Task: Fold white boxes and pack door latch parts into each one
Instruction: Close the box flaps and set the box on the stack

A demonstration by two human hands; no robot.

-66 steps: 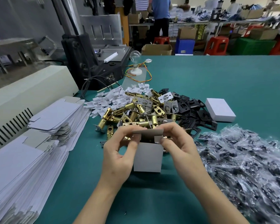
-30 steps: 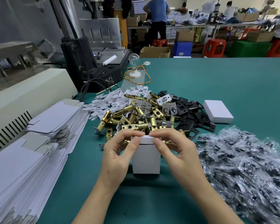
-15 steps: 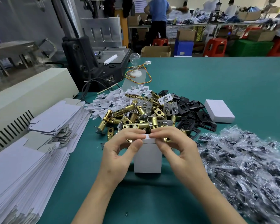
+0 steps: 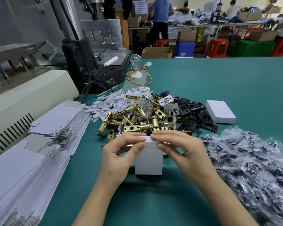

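Note:
A small white box (image 4: 148, 162) stands upright on the green table (image 4: 219, 82) in front of me. My left hand (image 4: 119, 155) pinches its top left edge between thumb and forefinger. My right hand (image 4: 181, 150) pinches the top right edge the same way, fingertips pressing the lid flap down. Behind the box lies a heap of brass door latches (image 4: 137, 118) with silver faceplates, and beside it black strike plates (image 4: 194, 115). A closed white box (image 4: 220, 111) lies flat to the right of the heap.
Stacks of flat white box blanks (image 4: 31, 154) fill the left side. Small white card inserts (image 4: 111, 101) lie behind the latches. Clear bags of dark screws (image 4: 252, 163) cover the right. A cream machine (image 4: 28, 98), a black press (image 4: 91, 62) and a bulb (image 4: 135, 66) stand at the back.
The open lid flap has been folded down onto the top of the box. Both hands have closed in from the sides to the top edge.

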